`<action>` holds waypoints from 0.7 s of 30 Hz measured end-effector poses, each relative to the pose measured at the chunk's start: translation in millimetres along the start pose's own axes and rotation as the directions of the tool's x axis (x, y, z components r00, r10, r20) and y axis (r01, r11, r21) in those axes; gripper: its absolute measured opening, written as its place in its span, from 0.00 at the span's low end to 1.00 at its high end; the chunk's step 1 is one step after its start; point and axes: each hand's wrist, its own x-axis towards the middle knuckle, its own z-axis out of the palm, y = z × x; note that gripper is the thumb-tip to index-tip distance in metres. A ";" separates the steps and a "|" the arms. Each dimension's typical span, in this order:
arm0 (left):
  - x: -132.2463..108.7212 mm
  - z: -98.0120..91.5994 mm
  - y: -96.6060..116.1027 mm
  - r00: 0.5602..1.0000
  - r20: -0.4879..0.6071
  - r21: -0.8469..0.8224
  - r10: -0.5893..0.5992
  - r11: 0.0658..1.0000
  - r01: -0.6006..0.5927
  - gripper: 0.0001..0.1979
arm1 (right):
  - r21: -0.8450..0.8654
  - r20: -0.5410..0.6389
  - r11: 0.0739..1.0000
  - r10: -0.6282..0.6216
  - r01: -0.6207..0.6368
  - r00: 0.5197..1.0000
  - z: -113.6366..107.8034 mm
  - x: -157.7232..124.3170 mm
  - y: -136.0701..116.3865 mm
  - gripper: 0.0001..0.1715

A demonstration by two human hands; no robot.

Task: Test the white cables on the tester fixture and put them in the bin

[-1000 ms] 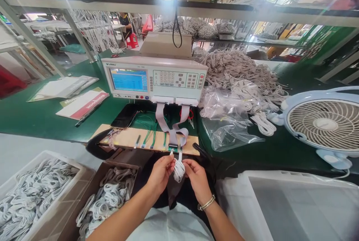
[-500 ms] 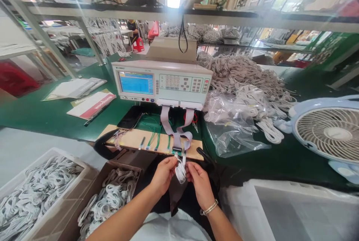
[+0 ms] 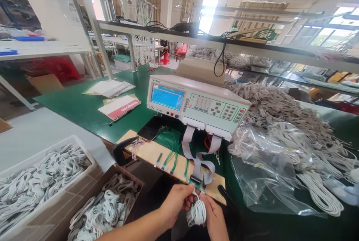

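At the front edge of a wooden board (image 3: 150, 153), a coiled white cable (image 3: 197, 212) hangs between my hands. My left hand (image 3: 177, 200) pinches the cable's upper end close to a small green circuit board (image 3: 195, 186). On the other side, the closed fingers of my right hand (image 3: 214, 213) grip the cable near its top. Whether the cable's plug sits in a socket cannot be made out behind my fingers. Grey ribbon cables (image 3: 196, 164) run from the green board up to a bench tester (image 3: 198, 102) with a lit blue screen.
A white bin (image 3: 91, 173) and a cardboard box (image 3: 105, 173) of coiled cables stand at left. A black phone (image 3: 153, 127), booklet (image 3: 119, 107) and pen (image 3: 122, 117) lie on the green table. A clear plastic bag (image 3: 260, 181) and a cable heap (image 3: 283, 110) are at right.
The view has swung left, so the tester and board appear further right and lower. My hands have come closer together around the coiled cable, which stays held near the green board.
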 end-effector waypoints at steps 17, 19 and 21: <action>-63.7 -26.9 -19.4 0.981 0.108 0.644 0.158 0.741 -0.190 0.19 | -0.148 0.195 0.986 0.103 -0.075 0.975 34.8 -53.1 27.0 0.17; -73.6 -45.5 -21.9 0.996 0.050 0.858 0.079 0.507 -0.083 0.11 | -0.212 0.292 0.967 0.199 -0.139 0.935 27.8 -62.0 19.0 0.14; -80.9 -62.0 -21.9 0.971 -0.190 0.968 0.145 0.195 0.160 0.05 | -0.189 0.193 0.980 0.106 -0.069 0.975 -3.0 -65.6 5.0 0.13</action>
